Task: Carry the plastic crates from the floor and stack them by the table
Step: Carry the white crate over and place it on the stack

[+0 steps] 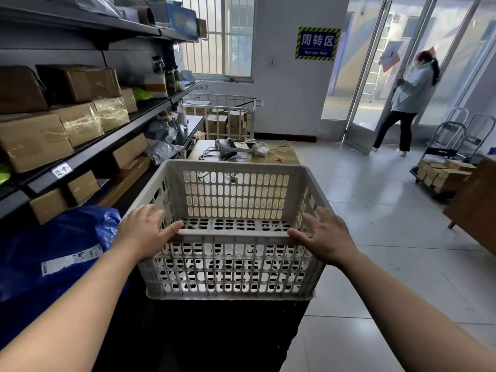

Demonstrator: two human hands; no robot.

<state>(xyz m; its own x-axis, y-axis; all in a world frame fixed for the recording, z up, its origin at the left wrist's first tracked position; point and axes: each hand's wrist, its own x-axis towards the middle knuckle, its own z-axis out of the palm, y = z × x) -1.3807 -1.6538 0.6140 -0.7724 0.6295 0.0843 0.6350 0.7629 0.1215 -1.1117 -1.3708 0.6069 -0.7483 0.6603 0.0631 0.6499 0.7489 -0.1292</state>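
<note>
Sitting at frame centre on a dark stack, the white slotted plastic crate holds nothing. The left hand and right hand lie on its near corners, fingers flat, thumbs along the rim. Shelves of taped cardboard boxes fill the left, with a crinkled blue bag at lower left. Beyond the crate, a wooden table carries a headset and cables.

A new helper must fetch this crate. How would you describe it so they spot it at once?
Follow the shelving on the left down to the blue bag; right of it stands a dark stack. On top sits the white slotted crate, left hand and right hand on its near corners. Empty, it is the only pale crate.
</note>
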